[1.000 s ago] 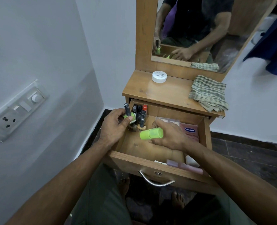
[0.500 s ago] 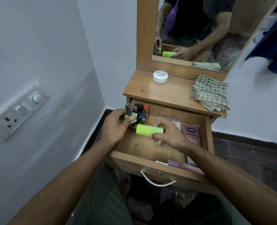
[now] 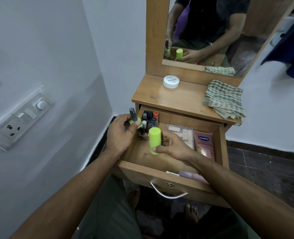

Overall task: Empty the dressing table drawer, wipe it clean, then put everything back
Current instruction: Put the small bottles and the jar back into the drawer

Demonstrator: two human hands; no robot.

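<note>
The wooden drawer [image 3: 161, 171] of the dressing table stands pulled open. My left hand [image 3: 121, 133] grips a green nail polish bottle [image 3: 134, 119] with a dark cap at the drawer's back left corner. My right hand [image 3: 172, 146] holds a lime green cylinder [image 3: 154, 140] upright above the drawer's middle. Several nail polish bottles [image 3: 149, 120] stand clustered in the back left corner. A clear box of pale items [image 3: 181, 133] and a pink Vaseline sachet [image 3: 205, 145] lie on the right. A pink tube [image 3: 192, 175] lies along the front wall.
A checked cloth [image 3: 223, 99] and a white round jar [image 3: 171, 81] sit on the table top [image 3: 160, 99] under the mirror [image 3: 210, 31]. The white wall with a switch plate [image 3: 20, 118] is close on the left. My bare feet [image 3: 191, 214] are on the dark floor below.
My right hand has turned the lime green cylinder from lying sideways to upright and lifted it slightly. My left hand still holds the green bottle in the same spot.
</note>
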